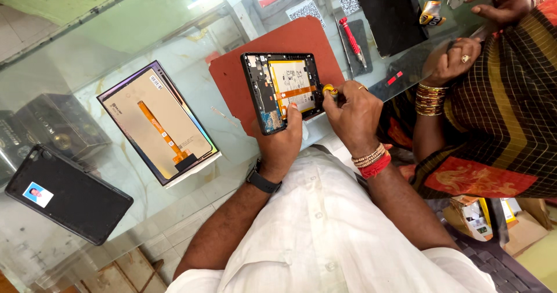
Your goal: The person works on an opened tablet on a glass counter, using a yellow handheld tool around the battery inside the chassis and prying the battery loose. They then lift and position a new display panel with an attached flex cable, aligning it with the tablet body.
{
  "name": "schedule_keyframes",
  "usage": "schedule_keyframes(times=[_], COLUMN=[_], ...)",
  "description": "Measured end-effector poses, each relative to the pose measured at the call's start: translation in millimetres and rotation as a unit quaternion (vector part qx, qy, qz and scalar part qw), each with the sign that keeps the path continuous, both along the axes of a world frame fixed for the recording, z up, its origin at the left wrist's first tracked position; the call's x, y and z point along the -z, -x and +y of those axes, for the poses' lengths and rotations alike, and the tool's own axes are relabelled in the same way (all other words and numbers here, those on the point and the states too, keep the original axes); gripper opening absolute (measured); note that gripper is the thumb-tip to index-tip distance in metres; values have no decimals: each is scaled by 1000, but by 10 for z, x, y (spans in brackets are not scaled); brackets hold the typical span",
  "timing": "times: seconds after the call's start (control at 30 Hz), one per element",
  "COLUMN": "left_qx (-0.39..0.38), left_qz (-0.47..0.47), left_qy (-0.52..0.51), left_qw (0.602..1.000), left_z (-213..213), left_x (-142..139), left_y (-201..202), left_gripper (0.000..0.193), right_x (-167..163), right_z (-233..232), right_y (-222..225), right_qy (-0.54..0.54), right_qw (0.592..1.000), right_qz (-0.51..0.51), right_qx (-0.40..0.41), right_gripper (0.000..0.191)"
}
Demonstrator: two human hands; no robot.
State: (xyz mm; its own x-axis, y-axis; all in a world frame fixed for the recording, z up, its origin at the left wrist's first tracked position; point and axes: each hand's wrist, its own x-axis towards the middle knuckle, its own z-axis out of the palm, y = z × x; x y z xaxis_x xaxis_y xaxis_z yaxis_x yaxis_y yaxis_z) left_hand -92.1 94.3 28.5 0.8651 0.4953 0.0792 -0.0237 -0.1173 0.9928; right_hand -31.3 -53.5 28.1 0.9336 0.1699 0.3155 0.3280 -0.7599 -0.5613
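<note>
An opened black phone, with its yellow-labelled battery and an orange flex cable showing, lies on a red mat. My left hand, a black watch on its wrist, grips the phone's near edge with the thumb resting on its inside. Fingers of my right hand, with red and beaded bands at the wrist, are closed on a small yellow-headed screwdriver. Its tip sits at the phone's right edge.
A detached display panel with an orange ribbon lies face down on the glass counter. A black phone cover lies at the left. A red screwdriver rests beyond the mat. Another person's hands are at the right.
</note>
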Motion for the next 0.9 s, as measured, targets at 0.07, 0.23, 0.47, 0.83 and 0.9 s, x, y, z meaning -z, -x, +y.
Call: schedule_keyframes(times=[0.07,0.23,0.47,0.83,0.9], left_qx=[-3,2,3,6,4], left_qz=[10,-11,-14,8,9], left_qy=[0,4,-8,-4,-2], left_qw=[1000,1000,1000,1000,1000], left_z=[5,15,27,68,71], left_x=[0,4,-5,-16,-18], left_y=[2,5,17,27,31], left_gripper=[15,16,15,14,14], right_x=[-2,-12,-53,-83,-75], right_z=[4,7,21,40,34], right_y=[13,44,99,188,199], right_qy=[2,5,10,13,16], right_qw=[1000,1000,1000,1000,1000], right_qz=[7,9,18,23,20], right_qx=[1,2,9,13,11], right_gripper=[19,20,20,19,19])
